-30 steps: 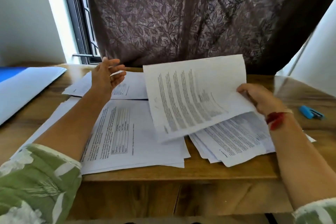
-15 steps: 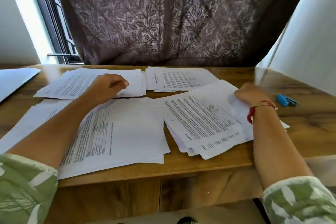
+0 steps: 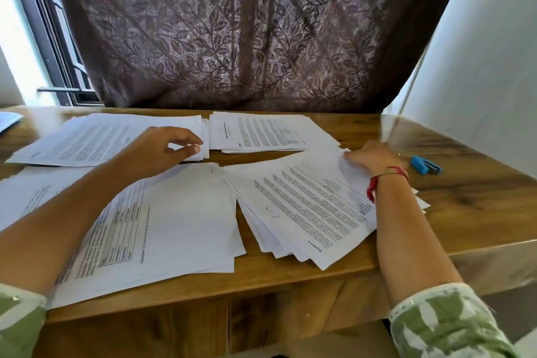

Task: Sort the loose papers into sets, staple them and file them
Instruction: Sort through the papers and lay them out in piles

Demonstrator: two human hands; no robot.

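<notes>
Left hand (image 3: 162, 151) pinches the far-left stack (image 3: 96, 136); right hand (image 3: 373, 157), fingers seemingly curled, grips the fanned stack (image 3: 305, 206) on the desk (image 3: 465, 206).

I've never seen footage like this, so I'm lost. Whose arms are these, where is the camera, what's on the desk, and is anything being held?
No machine here: a person wears a camera on the head, so you look down at their own two hands. On the wooden desk lie a blue stapler and printed papers: a far left pile, a far right pile, a near left pile and a fanned pile. The left hand pinches the far left pile's edge. The right hand grips the far corner of the fanned pile's top sheet.
</notes>
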